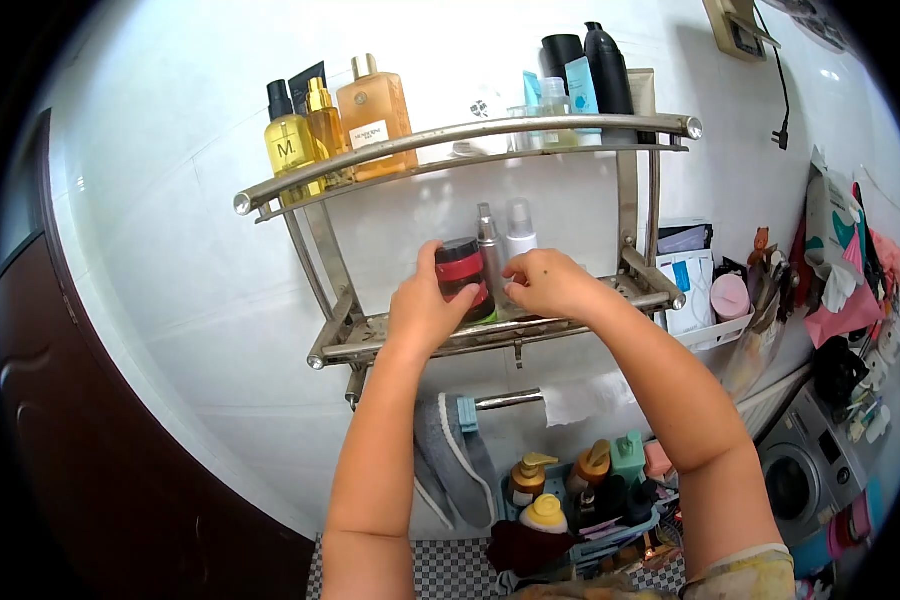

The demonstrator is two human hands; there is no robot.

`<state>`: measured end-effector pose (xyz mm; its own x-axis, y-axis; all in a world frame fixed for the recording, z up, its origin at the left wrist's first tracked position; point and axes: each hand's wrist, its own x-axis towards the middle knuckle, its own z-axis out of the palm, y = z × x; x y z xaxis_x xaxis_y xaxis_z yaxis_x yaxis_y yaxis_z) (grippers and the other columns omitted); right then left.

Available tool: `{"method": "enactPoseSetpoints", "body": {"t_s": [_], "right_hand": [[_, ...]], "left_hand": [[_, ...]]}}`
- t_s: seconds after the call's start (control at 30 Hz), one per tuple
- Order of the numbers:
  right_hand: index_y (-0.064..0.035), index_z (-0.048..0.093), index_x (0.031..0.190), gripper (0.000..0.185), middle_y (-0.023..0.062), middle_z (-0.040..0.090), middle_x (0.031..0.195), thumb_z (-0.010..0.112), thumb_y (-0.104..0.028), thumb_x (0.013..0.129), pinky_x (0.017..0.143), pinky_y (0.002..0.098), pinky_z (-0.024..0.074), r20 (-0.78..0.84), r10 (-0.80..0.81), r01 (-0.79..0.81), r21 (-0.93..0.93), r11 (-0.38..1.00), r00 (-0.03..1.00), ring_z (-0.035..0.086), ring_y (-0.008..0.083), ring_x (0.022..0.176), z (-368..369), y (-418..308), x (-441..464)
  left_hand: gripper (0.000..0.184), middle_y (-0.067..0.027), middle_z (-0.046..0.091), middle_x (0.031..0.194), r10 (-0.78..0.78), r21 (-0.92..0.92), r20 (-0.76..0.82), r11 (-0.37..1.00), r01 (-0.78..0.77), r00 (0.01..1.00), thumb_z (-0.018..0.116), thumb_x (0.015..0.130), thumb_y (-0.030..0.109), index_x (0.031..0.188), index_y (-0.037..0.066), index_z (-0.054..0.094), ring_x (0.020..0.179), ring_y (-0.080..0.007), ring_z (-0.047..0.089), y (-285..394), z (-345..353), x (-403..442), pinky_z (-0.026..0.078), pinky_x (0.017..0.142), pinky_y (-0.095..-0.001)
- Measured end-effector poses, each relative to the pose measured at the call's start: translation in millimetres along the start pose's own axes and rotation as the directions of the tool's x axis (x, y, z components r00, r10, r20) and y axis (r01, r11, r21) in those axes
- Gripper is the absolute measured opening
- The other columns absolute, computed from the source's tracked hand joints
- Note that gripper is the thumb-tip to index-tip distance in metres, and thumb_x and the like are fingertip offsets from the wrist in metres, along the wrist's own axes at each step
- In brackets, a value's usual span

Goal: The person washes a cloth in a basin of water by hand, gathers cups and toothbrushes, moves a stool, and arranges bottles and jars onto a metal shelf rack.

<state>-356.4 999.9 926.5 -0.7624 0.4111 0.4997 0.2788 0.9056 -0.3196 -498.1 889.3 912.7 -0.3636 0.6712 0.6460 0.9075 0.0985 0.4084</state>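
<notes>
Around a dark-lidded jar with a red band my left hand is closed, its thumb across the front and a finger along the left side. The jar looks stacked on another dark and red container on the lower metal shelf. Just to its right stands a slim silver bottle. Behind my right hand is a white bottle with a clear cap, its lower part hidden. The right fingers are curled by the silver bottle; what they hold, if anything, is hidden.
Above, the upper rack rail carries several bottles, including an amber bottle and a black bottle. Grey slippers hang below. A blue basket of pump bottles sits underneath. A washing machine stands at right.
</notes>
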Motion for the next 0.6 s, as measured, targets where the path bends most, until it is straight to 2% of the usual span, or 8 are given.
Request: {"method": "enactPoseSetpoints", "body": {"t_s": [0.17,0.23,0.3,0.37,0.53,0.6], "right_hand": [[0.0019,0.058,0.095,0.03,0.0191,0.06,0.085,0.054,-0.019,0.073,0.074,0.0344,0.045,0.07,0.044,-0.048,0.055,0.997,0.997,0.058,0.0301,0.079,11,5,2],[0.0017,0.058,0.094,0.03,0.0191,0.06,0.085,0.054,-0.019,0.073,0.074,0.0344,0.0449,0.098,0.048,-0.056,0.08,0.995,0.994,0.058,0.0301,0.079,12,4,2],[0.0003,0.059,0.093,0.029,0.0188,0.06,0.083,0.053,-0.021,0.073,0.072,0.035,0.0449,0.133,0.043,-0.052,0.065,0.996,0.99,0.058,0.0304,0.078,15,4,3],[-0.0003,0.06,0.092,0.029,0.0186,0.06,0.083,0.053,-0.021,0.073,0.072,0.0354,0.0448,0.148,0.037,-0.042,0.035,0.998,0.988,0.058,0.0308,0.078,16,3,3],[-0.0015,0.06,0.09,0.028,0.0185,0.06,0.082,0.052,-0.023,0.073,0.071,0.0362,0.0446,0.166,0.036,-0.036,0.001,0.999,0.985,0.057,0.0317,0.078,18,4,2],[-0.0021,0.061,0.09,0.027,0.0186,0.06,0.082,0.052,-0.022,0.073,0.071,0.0362,0.0445,0.117,0.041,-0.035,-0.049,0.998,0.992,0.057,0.0313,0.078,15,3,1]], "left_hand": [[0.062,-0.0196,0.06,0.081,0.061,0.035,-0.07,0.998,-0.059,0.996,0.065,0.069,0.028,0.118,0.009,0.032,0.07,-0.0316,0.06,2,2,-2,0.046,0.064,-0.0365],[0.062,-0.0192,0.06,0.08,0.068,0.017,-0.046,0.998,-0.067,0.997,0.065,0.069,0.027,0.118,0.009,0.032,0.069,-0.0312,0.06,3,1,-2,0.046,0.063,-0.0362],[0.062,-0.0188,0.06,0.079,0.072,-0.001,-0.02,0.997,-0.072,0.997,0.065,0.07,0.027,0.119,0.01,0.031,0.068,-0.0308,0.06,1,2,-3,0.047,0.062,-0.0359],[0.067,-0.0183,0.06,0.077,0.142,-0.031,-0.04,0.989,-0.143,0.989,0.065,0.07,0.027,0.123,0.01,0.028,0.065,-0.0291,0.06,-1,3,-3,0.047,0.061,-0.0348],[0.071,-0.0175,0.059,0.073,0.123,-0.075,-0.03,0.989,-0.125,0.992,0.064,0.07,0.028,0.127,0.009,0.026,0.062,-0.0266,0.059,2,-1,-7,0.046,0.059,-0.0332],[0.071,-0.0173,0.059,0.072,0.128,-0.059,-0.036,0.99,-0.13,0.991,0.064,0.07,0.028,0.127,0.009,0.026,0.061,-0.0259,0.059,0,-2,-6,0.046,0.058,-0.0326]]}}
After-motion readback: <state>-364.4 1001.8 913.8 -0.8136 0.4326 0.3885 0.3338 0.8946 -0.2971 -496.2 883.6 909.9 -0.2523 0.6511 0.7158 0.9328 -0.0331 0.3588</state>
